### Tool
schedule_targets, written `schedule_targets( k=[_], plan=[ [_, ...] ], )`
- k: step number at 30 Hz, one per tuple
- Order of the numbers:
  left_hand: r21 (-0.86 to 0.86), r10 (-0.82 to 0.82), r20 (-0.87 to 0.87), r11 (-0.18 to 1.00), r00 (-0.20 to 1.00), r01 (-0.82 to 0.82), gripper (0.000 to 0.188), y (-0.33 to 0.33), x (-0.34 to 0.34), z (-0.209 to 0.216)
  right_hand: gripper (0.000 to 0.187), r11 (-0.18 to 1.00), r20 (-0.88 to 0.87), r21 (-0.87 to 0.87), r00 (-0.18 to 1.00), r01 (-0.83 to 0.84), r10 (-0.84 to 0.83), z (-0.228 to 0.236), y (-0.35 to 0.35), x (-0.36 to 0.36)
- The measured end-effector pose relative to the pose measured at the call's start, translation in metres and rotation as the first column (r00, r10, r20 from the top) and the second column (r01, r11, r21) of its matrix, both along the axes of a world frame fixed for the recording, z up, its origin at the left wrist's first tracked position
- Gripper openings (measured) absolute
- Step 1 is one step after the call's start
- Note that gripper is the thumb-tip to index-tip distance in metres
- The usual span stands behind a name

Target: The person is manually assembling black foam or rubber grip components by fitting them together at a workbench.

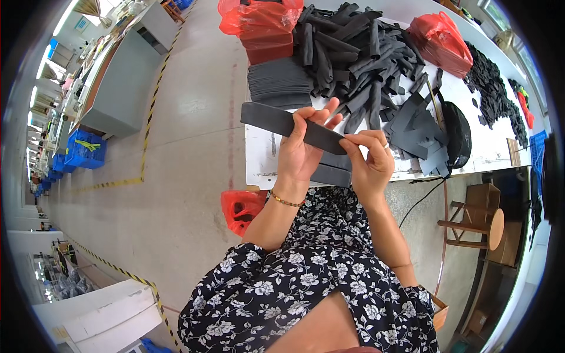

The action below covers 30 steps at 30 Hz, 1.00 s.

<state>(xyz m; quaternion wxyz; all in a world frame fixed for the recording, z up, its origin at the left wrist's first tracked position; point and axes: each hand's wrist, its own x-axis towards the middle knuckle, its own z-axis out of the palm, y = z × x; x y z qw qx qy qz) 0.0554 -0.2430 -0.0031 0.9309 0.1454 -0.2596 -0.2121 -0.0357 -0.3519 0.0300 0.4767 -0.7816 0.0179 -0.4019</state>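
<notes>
A flat dark grey strip (269,118) with rounded corners is held up between my two hands, above the front edge of the white table. My left hand (301,141) grips it near the middle, thumb on the near face and some fingers raised behind. With thumb and forefinger, my right hand (371,162) pinches its right end. Below the hands, one or two similar strips (331,175) lie at the table edge, partly hidden. Just beyond sits a neat stack of dark strips (278,82). A large loose heap of curled dark strips (353,53) spreads behind it.
Red plastic bags (268,47) (440,44) flank the heap. Flat grey pieces (416,132) lie by a black rounded object (456,135) with a cord. A wooden stool (479,228) stands right of the table; another red bag (240,212) is on the floor at left.
</notes>
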Motion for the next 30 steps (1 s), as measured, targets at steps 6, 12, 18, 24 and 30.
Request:
schedule_targets(
  k=[6, 12, 18, 24, 30],
  plan=[
    [-0.017, 0.054, -0.071, 0.998, 0.996, -0.055, 0.024, 0.018, 0.017, 0.002, 0.018, 0.844, 0.031, 0.528, 0.995, -0.098, 0.096, 0.007, -0.013, -0.003],
    [0.048, -0.006, 0.069, 0.999, 0.998, 0.003, 0.033, 0.008, 0.009, 0.006, 0.013, 0.995, 0.06, -0.097, 0.998, -0.01, 0.016, 0.008, 0.011, 0.009],
    [-0.021, 0.132, -0.207, 0.99, 0.969, -0.14, 0.02, 0.044, 0.023, -0.027, 0.017, 0.958, 0.133, -0.284, 0.989, -0.03, 0.07, 0.006, 0.003, 0.005],
    [0.226, 0.278, -0.266, 0.949, 0.923, -0.22, 0.019, 0.045, 0.024, -0.026, 0.013, 0.993, -0.151, 0.105, 0.986, -0.051, 0.066, -0.02, -0.005, 0.006],
    [0.43, 0.441, -0.339, 0.859, 0.831, -0.28, 0.022, 0.035, 0.021, -0.017, 0.024, 0.845, -0.376, 0.519, 0.853, -0.13, 0.362, -0.037, -0.016, 0.006]
  ],
)
